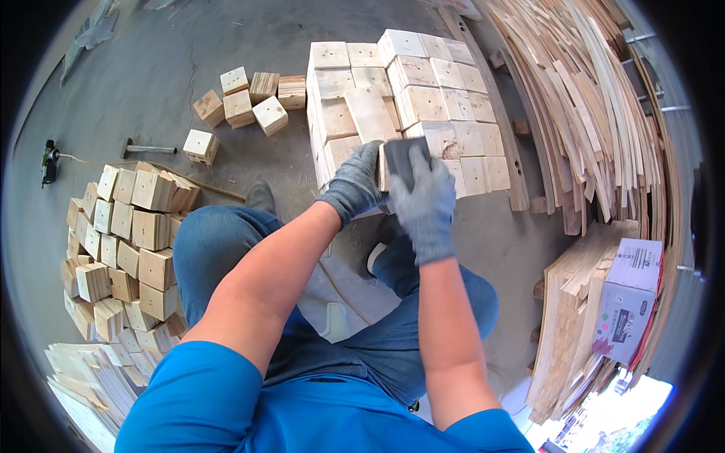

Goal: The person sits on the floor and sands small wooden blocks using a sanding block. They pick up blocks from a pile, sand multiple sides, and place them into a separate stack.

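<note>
— What's the biggest thing in here?

— The concrete floor [189,68] carries everything. Along its right edge leans a great sheaf of thin wooden slats [589,113], fanned on edge, I'd say so single strips can be pulled off. Below them is a stack of plywood sheets [563,325] with a cardboard box [630,298] resting on top.

— And the blocks?

— A tidy stack of wooden blocks [423,90] stands in front of the seated person, squared up in rows, probably so it stays stable. A looser heap of blocks [124,241] lies by the left edge, and a few scattered blocks [245,98] sit toward the far side, apart from both piles.

— What are the hands doing?

— Both wear grey gloves. The left hand [355,185] is clasped round the near corner of the tidy stack, seemingly steadying a block. The right hand [424,204] is clenched over a dark sanding block [404,160], pressing it flat against the wood at the stack's near edge, touching it.

— Anything smaller?

— A hammer [147,149] lies on the floor beyond the heap, and a small power tool [50,162] with its cord sits near the left edge.
</note>
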### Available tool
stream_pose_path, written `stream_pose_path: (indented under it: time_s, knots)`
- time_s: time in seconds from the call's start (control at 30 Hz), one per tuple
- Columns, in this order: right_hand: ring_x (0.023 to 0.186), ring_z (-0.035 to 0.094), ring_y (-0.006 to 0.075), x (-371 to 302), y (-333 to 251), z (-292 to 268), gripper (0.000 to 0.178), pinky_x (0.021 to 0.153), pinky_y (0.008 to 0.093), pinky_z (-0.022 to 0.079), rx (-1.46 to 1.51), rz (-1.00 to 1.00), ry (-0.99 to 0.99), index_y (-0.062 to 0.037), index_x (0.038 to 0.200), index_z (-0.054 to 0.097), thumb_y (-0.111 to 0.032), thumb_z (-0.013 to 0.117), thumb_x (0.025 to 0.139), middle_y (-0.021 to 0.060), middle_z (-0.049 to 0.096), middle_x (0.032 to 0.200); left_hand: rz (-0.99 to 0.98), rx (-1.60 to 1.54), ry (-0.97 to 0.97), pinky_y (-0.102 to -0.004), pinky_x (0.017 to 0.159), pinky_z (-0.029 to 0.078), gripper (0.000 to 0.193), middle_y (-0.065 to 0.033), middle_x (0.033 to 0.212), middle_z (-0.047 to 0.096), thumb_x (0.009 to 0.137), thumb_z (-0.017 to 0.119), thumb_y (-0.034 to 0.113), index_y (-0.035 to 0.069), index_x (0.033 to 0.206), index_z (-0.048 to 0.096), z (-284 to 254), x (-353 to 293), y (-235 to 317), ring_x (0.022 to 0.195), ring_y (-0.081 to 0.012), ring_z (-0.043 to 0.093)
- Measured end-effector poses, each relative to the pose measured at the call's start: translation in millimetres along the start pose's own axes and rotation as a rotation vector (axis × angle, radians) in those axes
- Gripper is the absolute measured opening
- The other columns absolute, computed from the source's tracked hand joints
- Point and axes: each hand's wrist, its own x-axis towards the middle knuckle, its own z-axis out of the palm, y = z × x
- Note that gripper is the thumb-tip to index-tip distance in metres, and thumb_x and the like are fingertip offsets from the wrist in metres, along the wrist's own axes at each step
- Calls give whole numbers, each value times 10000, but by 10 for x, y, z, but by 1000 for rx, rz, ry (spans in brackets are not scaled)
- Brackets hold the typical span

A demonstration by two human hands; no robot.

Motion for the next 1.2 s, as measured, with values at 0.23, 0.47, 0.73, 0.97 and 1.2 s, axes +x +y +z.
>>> stream_pose_path:
  time_s: [0.23, 0.47, 0.73, 0.97, 1.2]
  knots:
    - [1228, 596, 489, -603, -19, 78, 662, 1058, 598, 491, -6, -41, 77, -102, 1484, 639, -362, 793, 895, 297, 595, 1386, -13, -17, 11, -483, 1172, 482, 912, -292, 1473, 547, 789, 891, 280, 52, 1550, 442, 4, -27, -29, 1360, -476, 576]
    - [1220, 632, 456, 616, 21, 141, 671, 1041, 574, 520, -54, 101, -17, -140, 1498, 636, -400, 793, 899, 261, 638, 1332, 28, -57, 14, -445, 1155, 503, 1079, -224, 1423, 582, 664, 1007, 325, 32, 1538, 446, 38, 33, 32, 1317, -393, 609]
    - [1232, 617, 457, 100, -68, 110, 670, 1057, 567, 504, -18, 54, 22, -129, 1494, 630, -383, 800, 897, 267, 622, 1355, 35, -8, -8, -475, 1190, 467, 999, -275, 1464, 561, 711, 946, 311, 31, 1537, 458, -52, 11, 53, 1364, -456, 570]
    - [1261, 566, 489, -700, -136, 76, 724, 1074, 587, 469, -32, 25, 34, -114, 1518, 618, -374, 820, 873, 285, 560, 1423, 32, -73, 0, -458, 1182, 466, 841, -278, 1473, 551, 829, 857, 289, 51, 1536, 469, 25, 9, -40, 1378, -453, 561]
    - [1204, 641, 461, 484, -139, 182, 667, 1041, 559, 522, -58, 95, 35, -125, 1481, 654, -398, 797, 890, 269, 644, 1323, 48, -74, -9, -429, 1194, 456, 1008, -234, 1492, 542, 733, 951, 337, 52, 1558, 447, 23, 38, 30, 1378, -398, 564]
